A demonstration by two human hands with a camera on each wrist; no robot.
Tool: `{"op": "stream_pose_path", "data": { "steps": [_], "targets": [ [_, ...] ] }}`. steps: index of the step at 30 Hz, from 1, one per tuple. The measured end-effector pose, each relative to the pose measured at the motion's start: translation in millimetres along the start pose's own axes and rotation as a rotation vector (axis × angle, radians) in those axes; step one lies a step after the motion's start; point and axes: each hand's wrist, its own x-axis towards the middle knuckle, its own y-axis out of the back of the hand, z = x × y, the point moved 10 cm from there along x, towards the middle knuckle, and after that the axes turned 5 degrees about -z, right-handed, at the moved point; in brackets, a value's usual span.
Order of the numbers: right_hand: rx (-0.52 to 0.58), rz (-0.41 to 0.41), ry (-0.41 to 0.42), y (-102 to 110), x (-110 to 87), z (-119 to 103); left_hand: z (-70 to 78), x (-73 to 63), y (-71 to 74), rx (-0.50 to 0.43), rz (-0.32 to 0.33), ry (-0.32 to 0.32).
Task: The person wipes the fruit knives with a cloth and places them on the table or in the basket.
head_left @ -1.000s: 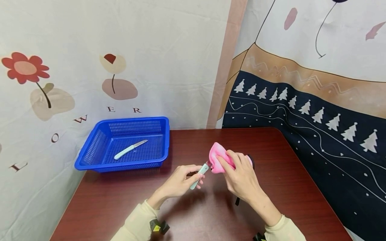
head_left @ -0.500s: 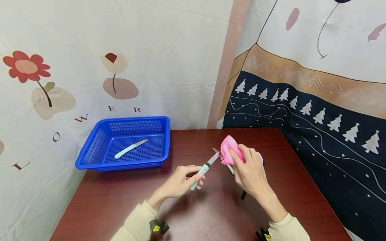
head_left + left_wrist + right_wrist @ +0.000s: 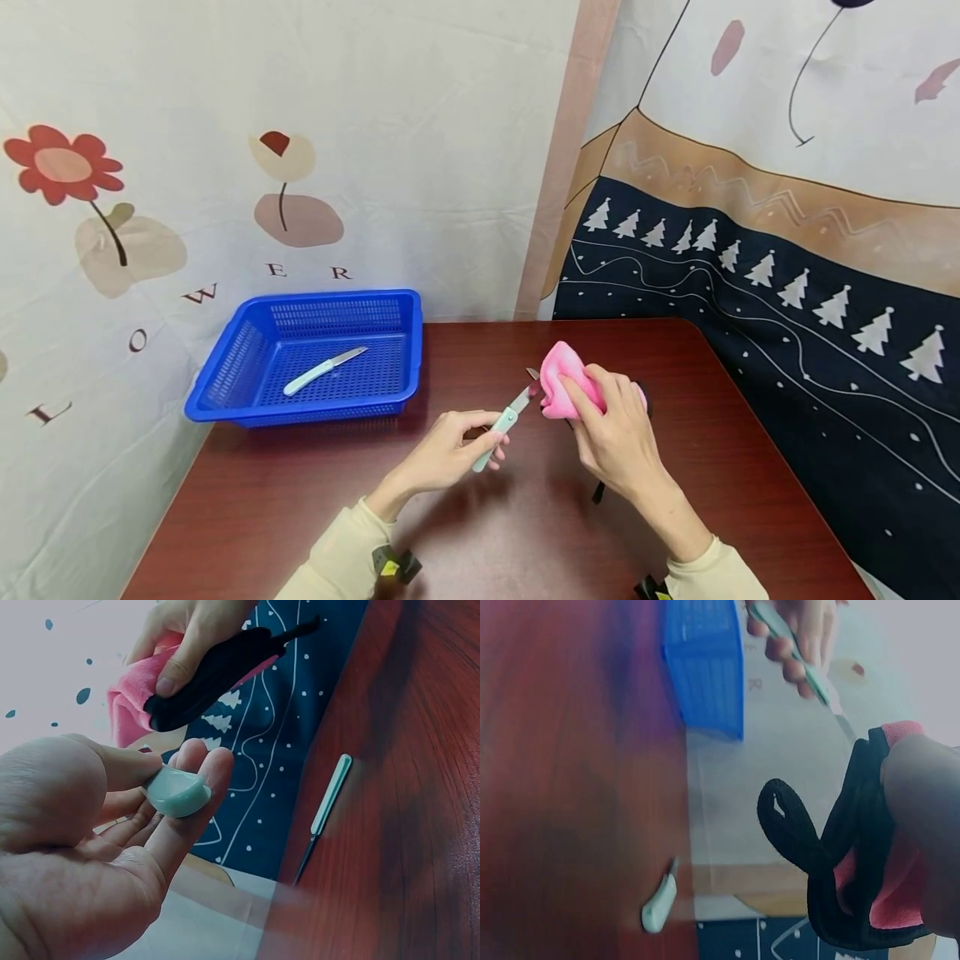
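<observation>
My left hand (image 3: 453,454) pinches a paring knife (image 3: 504,423) by its mint-green handle, with the blade pointing up and to the right. A pink cloth (image 3: 562,379) is bunched in my right hand (image 3: 618,437), its edge right at the blade tip in the head view. Black trim and a black loop (image 3: 784,817) hang from the cloth in the right wrist view. A second paring knife (image 3: 331,793) lies on the table; in the head view the cloth and hand hide most of it, leaving its blade tip visible.
A blue plastic basket (image 3: 397,408) stands at the table's back left, with another pale-handled paring knife (image 3: 322,372) inside. Printed fabric (image 3: 465,167) hangs behind the brown table (image 3: 315,500). The table's right edge slants down beside the dark cloth backdrop.
The pink cloth moves right and up off the left hand's knife blade, then slightly back left and down. More of that blade shows now than a second ago. The left hand stays put.
</observation>
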Motion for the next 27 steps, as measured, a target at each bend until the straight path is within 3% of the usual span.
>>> {"op": "stream_pose_path", "data": {
  "steps": [11, 21, 27],
  "targets": [
    [-0.012, -0.056, 0.132, -16, -0.8, -46, 3.6, 2.9, -1.7, 0.045, -0.008, -0.026],
    [-0.042, -0.107, 0.119, -23, -2.4, -45, 7.9, 1.9, -2.8, 0.065, -0.014, -0.048],
    [-0.048, -0.088, 0.099, -20, -1.1, -39, 10.0, 1.6, -4.0, 0.046, -0.025, -0.054]
  ]
}}
